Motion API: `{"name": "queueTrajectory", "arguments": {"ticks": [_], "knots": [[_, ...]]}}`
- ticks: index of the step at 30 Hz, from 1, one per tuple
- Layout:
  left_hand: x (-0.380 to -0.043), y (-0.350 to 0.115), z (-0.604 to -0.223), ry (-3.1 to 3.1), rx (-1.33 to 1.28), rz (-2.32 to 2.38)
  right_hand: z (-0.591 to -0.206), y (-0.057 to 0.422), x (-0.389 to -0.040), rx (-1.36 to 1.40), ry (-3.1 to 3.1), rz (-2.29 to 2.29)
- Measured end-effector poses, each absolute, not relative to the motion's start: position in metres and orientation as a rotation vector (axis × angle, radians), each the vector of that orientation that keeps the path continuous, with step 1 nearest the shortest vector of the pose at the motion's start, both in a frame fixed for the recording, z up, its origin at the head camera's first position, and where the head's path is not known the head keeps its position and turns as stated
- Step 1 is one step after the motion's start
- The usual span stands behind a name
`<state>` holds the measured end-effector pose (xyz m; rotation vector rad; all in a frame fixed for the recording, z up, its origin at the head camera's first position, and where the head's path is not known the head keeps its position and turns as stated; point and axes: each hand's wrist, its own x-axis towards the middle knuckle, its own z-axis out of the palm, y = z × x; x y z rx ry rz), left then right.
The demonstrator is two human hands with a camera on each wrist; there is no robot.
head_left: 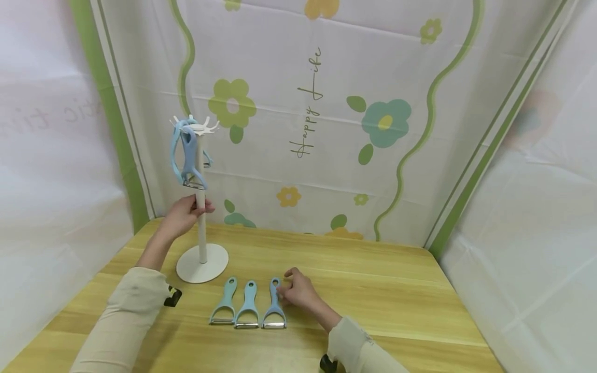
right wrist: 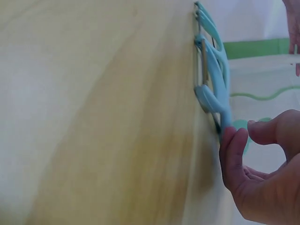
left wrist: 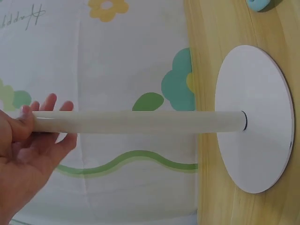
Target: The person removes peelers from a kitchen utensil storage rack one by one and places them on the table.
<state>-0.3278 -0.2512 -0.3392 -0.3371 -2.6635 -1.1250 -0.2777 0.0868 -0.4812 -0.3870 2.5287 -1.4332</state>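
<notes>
A white stand (head_left: 201, 228) with a round base (head_left: 202, 264) stands at the table's left rear. Several blue peelers (head_left: 188, 155) hang from the hooks at its top. My left hand (head_left: 198, 207) grips the pole partway up; in the left wrist view the left hand (left wrist: 42, 117) wraps the pole (left wrist: 140, 122) above the base (left wrist: 253, 117). Three blue peelers lie side by side on the table: left (head_left: 225, 306), middle (head_left: 248, 305), right (head_left: 274, 308). My right hand (head_left: 282, 290) pinches the handle end of the right peeler (right wrist: 213, 84), finger and thumb of the right hand (right wrist: 243, 129) closing on it.
The wooden table (head_left: 382, 295) is enclosed by floral cloth walls (head_left: 326, 129) at the back and both sides. Bare tabletop extends to the right of the peelers. Black wrist-camera mounts (head_left: 172, 296) show at both sleeves.
</notes>
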Motion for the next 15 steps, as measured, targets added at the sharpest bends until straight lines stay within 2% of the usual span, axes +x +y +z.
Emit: {"name": "queueTrajectory", "arguments": {"ticks": [6, 15], "knots": [[-0.328, -0.254, -0.340, -2.664, -0.425, -1.240, -0.476, 0.097, -0.282, -0.401, 2.541, -1.413], [-0.332, -0.252, -0.348, -2.587, -0.351, -1.128, -0.473, 0.108, -0.287, -0.350, 2.492, -1.441]]}}
